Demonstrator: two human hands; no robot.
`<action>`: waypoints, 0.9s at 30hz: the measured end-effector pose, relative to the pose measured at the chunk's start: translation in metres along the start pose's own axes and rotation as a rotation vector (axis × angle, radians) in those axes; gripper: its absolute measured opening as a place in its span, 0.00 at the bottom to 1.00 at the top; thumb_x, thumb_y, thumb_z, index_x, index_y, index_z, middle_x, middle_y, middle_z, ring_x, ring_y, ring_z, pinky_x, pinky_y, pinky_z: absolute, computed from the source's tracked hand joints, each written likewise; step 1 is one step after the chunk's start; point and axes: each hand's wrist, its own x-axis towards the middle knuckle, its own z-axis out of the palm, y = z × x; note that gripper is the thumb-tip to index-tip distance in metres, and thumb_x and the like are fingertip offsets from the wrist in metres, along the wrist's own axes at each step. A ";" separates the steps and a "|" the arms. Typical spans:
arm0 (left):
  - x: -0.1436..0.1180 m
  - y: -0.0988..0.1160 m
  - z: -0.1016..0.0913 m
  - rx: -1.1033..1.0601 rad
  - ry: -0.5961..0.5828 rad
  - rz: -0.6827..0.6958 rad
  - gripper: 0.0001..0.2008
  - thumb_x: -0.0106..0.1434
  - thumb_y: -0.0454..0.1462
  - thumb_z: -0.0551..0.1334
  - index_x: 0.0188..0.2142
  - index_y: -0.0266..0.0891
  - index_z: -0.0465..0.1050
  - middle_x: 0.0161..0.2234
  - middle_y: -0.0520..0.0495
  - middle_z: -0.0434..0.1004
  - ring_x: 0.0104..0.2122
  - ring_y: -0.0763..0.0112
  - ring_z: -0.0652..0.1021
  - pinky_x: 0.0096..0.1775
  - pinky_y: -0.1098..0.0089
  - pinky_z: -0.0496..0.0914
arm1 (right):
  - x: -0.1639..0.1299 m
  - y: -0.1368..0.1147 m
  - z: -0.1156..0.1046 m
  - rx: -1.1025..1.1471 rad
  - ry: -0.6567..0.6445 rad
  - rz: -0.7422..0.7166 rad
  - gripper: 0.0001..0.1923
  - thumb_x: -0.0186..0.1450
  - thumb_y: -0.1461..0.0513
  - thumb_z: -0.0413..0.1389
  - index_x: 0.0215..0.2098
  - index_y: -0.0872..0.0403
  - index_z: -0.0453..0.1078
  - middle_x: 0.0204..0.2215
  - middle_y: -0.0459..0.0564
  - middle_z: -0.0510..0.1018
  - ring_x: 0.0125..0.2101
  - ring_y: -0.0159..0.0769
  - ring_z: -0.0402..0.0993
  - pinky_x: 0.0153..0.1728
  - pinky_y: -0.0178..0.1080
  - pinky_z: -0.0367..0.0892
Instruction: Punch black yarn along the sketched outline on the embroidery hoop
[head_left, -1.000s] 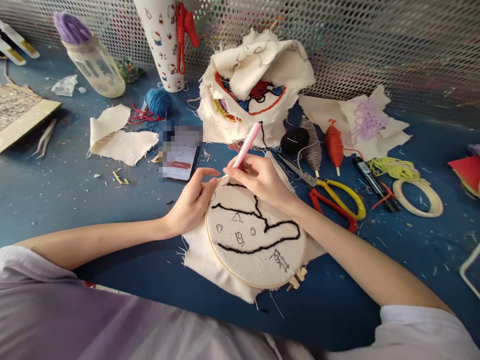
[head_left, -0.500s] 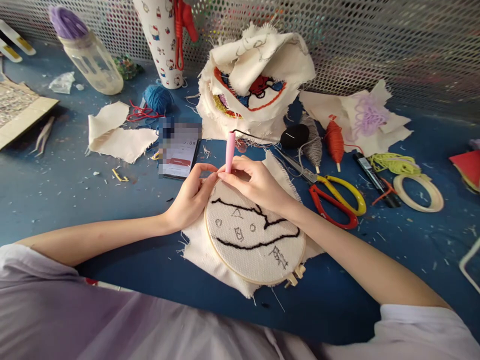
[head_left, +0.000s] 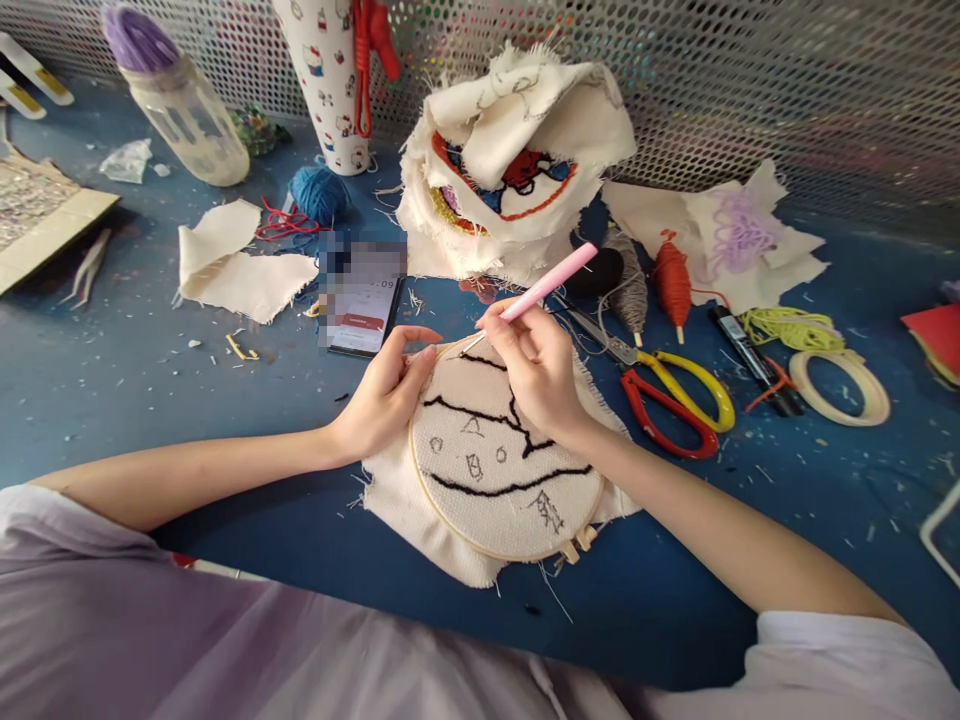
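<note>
A pink punch needle [head_left: 553,280] is tilted in my right hand [head_left: 541,370], handle up to the right. Its metal tip meets the cloth near the far edge of the embroidery hoop [head_left: 457,525]. My left hand [head_left: 386,395] grips the hoop's left rim, thumb and fingers closed around it. Stretched in the hoop, the off-white cloth [head_left: 517,520] carries thick black yarn lines [head_left: 487,490], pencilled shapes and marks. My right hand hides part of the upper right of the design. The cloth's frayed margins spread out beneath the hoop.
Scissors [head_left: 671,400] with red and yellow handles lie right of the hoop, by a marker [head_left: 754,360] and a wooden ring [head_left: 840,388]. Behind are yarn bobbins [head_left: 670,278], stacked punched cloths [head_left: 517,230] and a tumbler [head_left: 326,90]. A phone [head_left: 366,300] lies left.
My right hand has moved right and tipped the punch needle from upright to slanting, its tip now on the cloth. More black line shows at the top. The left hand stays at the rim.
</note>
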 end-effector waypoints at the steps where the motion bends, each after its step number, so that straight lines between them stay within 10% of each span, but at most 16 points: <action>1: 0.000 -0.001 0.000 0.000 -0.001 0.000 0.09 0.71 0.39 0.53 0.46 0.38 0.64 0.18 0.58 0.53 0.19 0.77 0.58 0.20 0.75 0.53 | 0.000 -0.001 0.000 0.012 0.014 0.008 0.09 0.66 0.55 0.55 0.35 0.52 0.67 0.32 0.46 0.73 0.33 0.31 0.70 0.39 0.36 0.67; 15: -0.002 0.001 0.000 -0.019 -0.005 0.006 0.09 0.71 0.41 0.53 0.45 0.40 0.64 0.18 0.58 0.52 0.18 0.78 0.57 0.19 0.75 0.52 | -0.003 -0.002 0.003 -0.192 -0.257 -0.072 0.09 0.63 0.55 0.60 0.31 0.52 0.70 0.34 0.49 0.75 0.35 0.36 0.70 0.38 0.41 0.69; 27: -0.001 0.000 0.001 -0.036 -0.030 -0.019 0.10 0.71 0.43 0.52 0.45 0.40 0.63 0.20 0.57 0.56 0.20 0.76 0.60 0.21 0.75 0.55 | 0.002 -0.005 0.001 0.041 0.000 0.061 0.10 0.64 0.54 0.57 0.32 0.52 0.68 0.32 0.46 0.74 0.35 0.33 0.71 0.41 0.39 0.69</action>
